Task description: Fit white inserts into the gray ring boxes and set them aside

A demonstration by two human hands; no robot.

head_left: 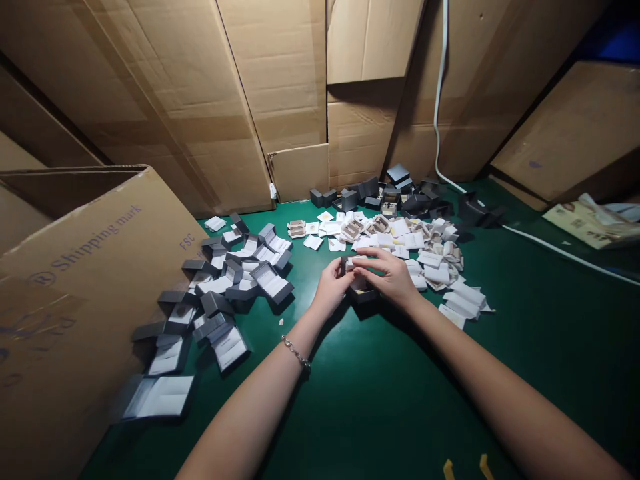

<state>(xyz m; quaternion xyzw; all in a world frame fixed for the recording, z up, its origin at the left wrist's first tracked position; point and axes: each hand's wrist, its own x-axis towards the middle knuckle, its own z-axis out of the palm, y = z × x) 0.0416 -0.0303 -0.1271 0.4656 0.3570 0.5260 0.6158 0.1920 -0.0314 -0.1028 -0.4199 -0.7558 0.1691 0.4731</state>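
A small black jewellery box [364, 295] stands with its lid raised, between my two hands over the green table. My left hand [330, 291] is closed around the box's left side, its thumb across the front. From the right, my right hand [394, 279] bends its fingers over the box, and they pinch at a white insert [350, 263] by the lid. Fingers partly cover the inside of the box. Just behind my hands lies a heap of folded white inserts [395, 230], some showing brown card undersides.
Several open black boxes with white linings [271, 280] lie at left, beside a large cardboard carton [100, 300]. More dark boxes [400, 193] are piled at the back against cardboard. A white cable [565, 250] crosses the right side. Two yellow pieces [485, 467] show at the front edge.
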